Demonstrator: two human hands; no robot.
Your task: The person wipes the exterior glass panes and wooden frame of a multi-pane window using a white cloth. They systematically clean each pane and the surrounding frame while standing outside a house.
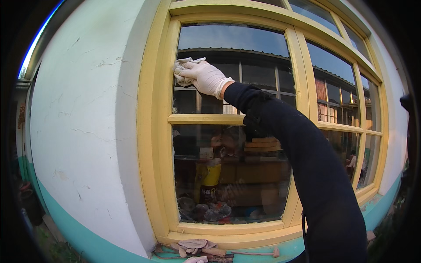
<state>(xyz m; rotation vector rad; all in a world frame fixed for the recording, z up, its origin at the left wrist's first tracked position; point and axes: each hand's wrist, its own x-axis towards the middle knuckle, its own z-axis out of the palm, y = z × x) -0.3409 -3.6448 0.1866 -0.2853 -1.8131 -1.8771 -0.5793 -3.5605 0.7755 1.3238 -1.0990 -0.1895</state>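
My right hand (209, 77), in a white disposable glove, is closed on a crumpled pale cloth (185, 70). It presses the cloth to the upper window pane (227, 70) near the pane's left edge, beside the yellow frame (166, 95). The dark sleeve of that arm reaches up from the lower right. At the bottom edge of the view, the gloved fingers of my left hand (196, 259) show in part, below the sill items. The rest of that hand is cut off, so whether it holds anything is hidden.
On the turquoise sill (292, 248) lie work gloves (194, 245), tools with worn handles (213, 252) and a thin-handled tool (256, 253). A cracked white wall (79, 115) stands left. Yellow crossbars (207, 119) divide the window; varied objects show through the lower pane (230, 184).
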